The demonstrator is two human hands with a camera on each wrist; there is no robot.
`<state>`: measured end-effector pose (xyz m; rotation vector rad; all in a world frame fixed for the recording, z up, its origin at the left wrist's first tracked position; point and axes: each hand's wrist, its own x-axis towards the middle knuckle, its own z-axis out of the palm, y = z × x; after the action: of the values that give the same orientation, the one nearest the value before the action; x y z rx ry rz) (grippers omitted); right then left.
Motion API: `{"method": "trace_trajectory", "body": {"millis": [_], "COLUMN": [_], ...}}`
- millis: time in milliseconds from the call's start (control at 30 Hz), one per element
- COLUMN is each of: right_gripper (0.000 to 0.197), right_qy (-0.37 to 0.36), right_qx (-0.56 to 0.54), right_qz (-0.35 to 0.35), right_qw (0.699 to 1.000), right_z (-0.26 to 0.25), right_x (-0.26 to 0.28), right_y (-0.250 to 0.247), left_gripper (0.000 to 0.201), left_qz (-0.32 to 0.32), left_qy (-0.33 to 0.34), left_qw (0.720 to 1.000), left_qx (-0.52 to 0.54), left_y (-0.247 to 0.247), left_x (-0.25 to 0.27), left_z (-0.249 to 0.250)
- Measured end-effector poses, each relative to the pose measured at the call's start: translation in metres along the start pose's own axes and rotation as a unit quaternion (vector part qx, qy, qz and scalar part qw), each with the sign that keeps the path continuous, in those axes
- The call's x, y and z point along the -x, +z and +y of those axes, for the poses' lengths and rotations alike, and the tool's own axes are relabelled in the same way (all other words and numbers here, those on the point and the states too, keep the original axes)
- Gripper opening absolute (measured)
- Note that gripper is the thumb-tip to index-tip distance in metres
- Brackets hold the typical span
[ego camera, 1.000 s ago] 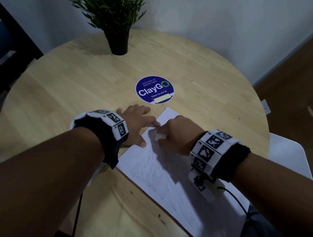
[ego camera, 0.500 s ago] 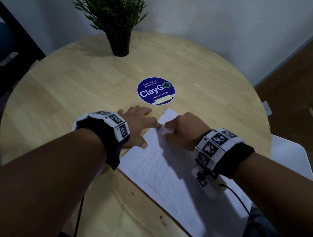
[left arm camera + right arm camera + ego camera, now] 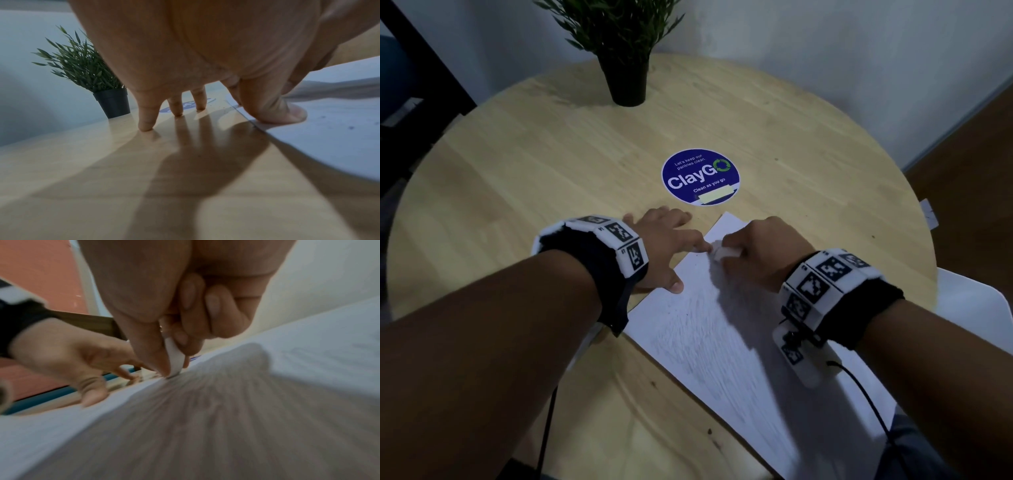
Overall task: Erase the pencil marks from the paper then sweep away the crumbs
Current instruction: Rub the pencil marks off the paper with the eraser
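A white sheet of paper [image 3: 709, 342] with faint grey pencil shading lies slanted on the round wooden table [image 3: 517, 171]. My right hand [image 3: 760, 253] pinches a small white eraser [image 3: 724, 253] between thumb and fingers, its tip pressed on the paper near the far corner. In the right wrist view the eraser [image 3: 174, 356] touches the paper [image 3: 205, 418], which is blurred. My left hand [image 3: 667, 246] lies flat, fingers spread on the table and thumb [image 3: 275, 107] pressing the paper's left edge [image 3: 329, 138]. A few dark crumbs [image 3: 351, 127] lie on the sheet.
A round blue ClayGo sticker [image 3: 700, 177] sits just beyond the hands. A potted green plant [image 3: 625, 51] stands at the table's far edge by the wall. A white chair seat [image 3: 976, 308] shows at the right, past the table rim.
My right hand with the eraser has slid away from me along the paper toward its far corner. The left hand has stayed in place holding the sheet.
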<state>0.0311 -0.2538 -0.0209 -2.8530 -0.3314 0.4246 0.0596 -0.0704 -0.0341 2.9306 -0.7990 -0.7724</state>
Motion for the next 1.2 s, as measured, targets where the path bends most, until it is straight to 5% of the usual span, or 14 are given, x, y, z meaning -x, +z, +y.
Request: {"method": "trace_trajectory", "body": {"millis": [133,300,700,867,1200], "right_gripper": [0.024,0.018,0.018,0.029,0.037], "right_qy": [-0.071,0.007,-0.027,-0.009,0.003], "right_qx": [0.023,0.017,0.026,0.02,-0.008], "right_qz": [-0.046,-0.006,0.001,-0.019,0.005], "right_qw": [0.996,1.0,0.999,1.0,1.0], "right_z": [-0.016,-0.007,-0.013,-0.013,-0.008], "right_x": [0.011,0.001,0.01,0.01,0.007], "right_y": [0.013,0.002,0.013,0.008,0.005], "left_gripper": [0.08,0.079,0.094,0.098,0.1], "left_qz": [-0.007,-0.003,-0.029,-0.055,-0.086], "left_qy": [0.0,-0.001,0.047,-0.003,-0.027], "left_qw": [1.0,1.0,0.996,0.995,0.994], "left_qx": [0.003,-0.001,0.074,-0.081,-0.057], "left_y": [-0.001,-0.001,-0.012,0.0,-0.003], "left_x": [0.001,0.001,0.01,0.018,0.019], "left_z": [-0.001,0.0,-0.015,-0.01,-0.008]}}
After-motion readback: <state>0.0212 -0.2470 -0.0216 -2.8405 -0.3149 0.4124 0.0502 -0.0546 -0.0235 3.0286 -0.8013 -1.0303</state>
